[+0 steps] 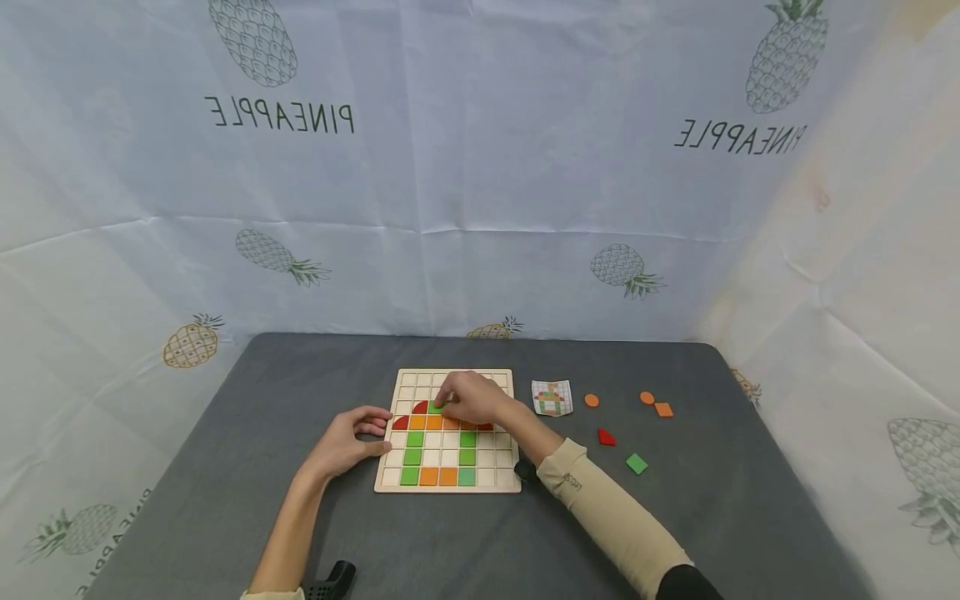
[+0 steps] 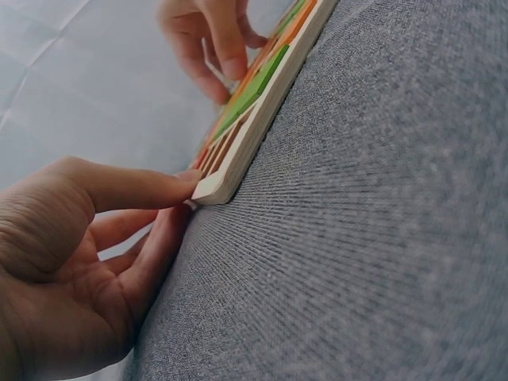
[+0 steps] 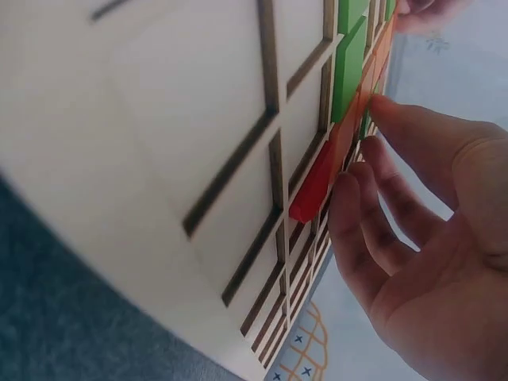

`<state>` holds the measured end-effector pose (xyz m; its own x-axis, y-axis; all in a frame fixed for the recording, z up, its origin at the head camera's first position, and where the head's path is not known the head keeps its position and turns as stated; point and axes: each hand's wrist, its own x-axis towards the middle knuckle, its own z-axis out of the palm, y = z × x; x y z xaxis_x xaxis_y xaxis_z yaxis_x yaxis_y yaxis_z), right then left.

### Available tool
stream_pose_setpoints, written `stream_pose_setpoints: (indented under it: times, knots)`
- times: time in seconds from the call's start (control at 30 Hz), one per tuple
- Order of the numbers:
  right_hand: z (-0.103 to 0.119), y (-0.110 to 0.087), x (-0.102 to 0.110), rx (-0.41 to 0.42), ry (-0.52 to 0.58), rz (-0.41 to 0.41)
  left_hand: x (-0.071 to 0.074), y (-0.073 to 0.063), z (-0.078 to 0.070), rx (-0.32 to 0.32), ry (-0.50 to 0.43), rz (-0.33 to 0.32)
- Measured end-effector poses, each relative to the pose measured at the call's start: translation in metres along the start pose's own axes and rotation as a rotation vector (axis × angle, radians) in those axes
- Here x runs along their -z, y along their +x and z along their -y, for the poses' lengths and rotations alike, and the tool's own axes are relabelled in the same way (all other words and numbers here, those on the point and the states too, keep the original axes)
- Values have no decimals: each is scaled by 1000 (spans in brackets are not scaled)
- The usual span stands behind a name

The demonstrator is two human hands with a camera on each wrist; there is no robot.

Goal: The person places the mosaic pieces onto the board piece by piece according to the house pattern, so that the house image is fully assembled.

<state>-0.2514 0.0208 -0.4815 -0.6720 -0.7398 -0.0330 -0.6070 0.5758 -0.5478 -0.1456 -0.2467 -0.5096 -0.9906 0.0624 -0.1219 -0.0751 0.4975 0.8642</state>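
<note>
A wooden grid board [image 1: 447, 490] lies on the dark grey table, with green and orange squares and red rounded pieces set in its cells. My left hand [image 1: 347, 443] rests at the board's left edge, thumb and fingertips touching the rim; the left wrist view shows the thumb [image 2: 147, 189] right at a corner. Over the upper middle of the grid, my right hand [image 1: 474, 398] pinches a green square [image 1: 436, 407] beside a red piece [image 1: 421, 407]. Another red piece [image 3: 313, 186] sits in its cell near the right fingers. The right hand hides part of the upper rows.
Right of the board lies a small pattern card [image 1: 552, 398]. Beyond it are an orange circle [image 1: 592, 401], another orange circle [image 1: 647, 398], an orange square [image 1: 663, 409], a red quarter-circle [image 1: 607, 437] and a green square [image 1: 637, 463]. A pineapple-print cloth [image 1: 450, 275] hangs behind the table.
</note>
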Motion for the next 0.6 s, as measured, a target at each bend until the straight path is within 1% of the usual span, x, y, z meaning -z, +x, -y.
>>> stream_pose_setpoints:
  times: [0.17,0.3,0.47,0.6]
  knots:
    - [-3,-7,3,25,-8,-15,0,0,0,2,4,-1]
    - [-4,-16,8,49,-1,-30,0,-1,0,1,1,-3]
    - [-9,-35,16,42,11,-54,0,0,1,0,7,-5]
    - [-15,-55,23,20,-2,-73,-1,1,1,-1,15,-9]
